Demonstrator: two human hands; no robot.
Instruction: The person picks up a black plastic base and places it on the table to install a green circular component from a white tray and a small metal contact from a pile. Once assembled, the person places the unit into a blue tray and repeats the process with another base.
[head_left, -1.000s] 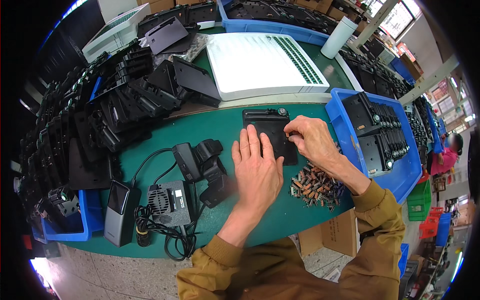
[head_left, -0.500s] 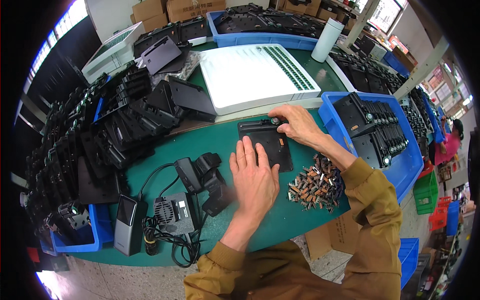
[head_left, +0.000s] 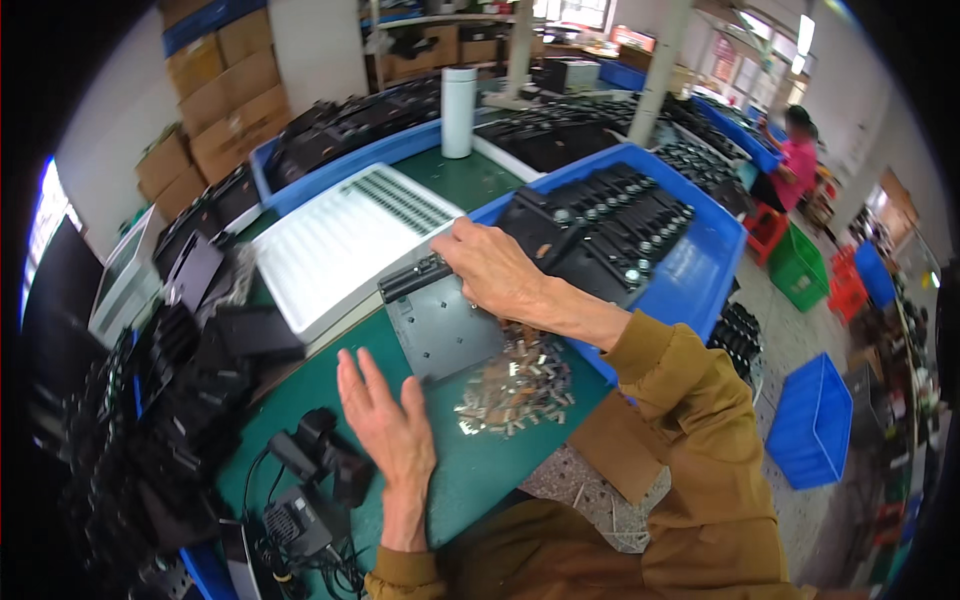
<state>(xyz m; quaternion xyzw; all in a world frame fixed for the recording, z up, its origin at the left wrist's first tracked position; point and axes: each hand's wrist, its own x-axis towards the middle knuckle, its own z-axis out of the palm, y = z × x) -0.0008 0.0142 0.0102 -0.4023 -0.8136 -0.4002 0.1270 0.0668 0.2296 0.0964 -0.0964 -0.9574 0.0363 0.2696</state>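
Observation:
My right hand (head_left: 495,268) grips a flat black plastic panel (head_left: 440,328) by its thick, rounded upper edge. The panel is tilted, showing a face with several small dark studs or holes. My left hand (head_left: 388,425) is off the panel, its fingers spread, over the green tabletop. Just beyond the panel's lower right corner lies a loose pile of small brown and metallic parts (head_left: 520,390). Close to my right hand, a blue bin (head_left: 690,275) holds similar black panels (head_left: 590,230) in an overlapping row.
A white tray (head_left: 310,250) with rows of small green parts sits beyond the panel. A white bottle (head_left: 458,110) stands behind it. Black plastic parts (head_left: 180,385) crowd the left, near a small grey boxy device (head_left: 297,518) with cables. A person in pink (head_left: 797,165) is at far right.
The panel has been lifted from the tabletop and tilted by my right hand. My left hand has come away from it. The view has swung right toward the blue bin.

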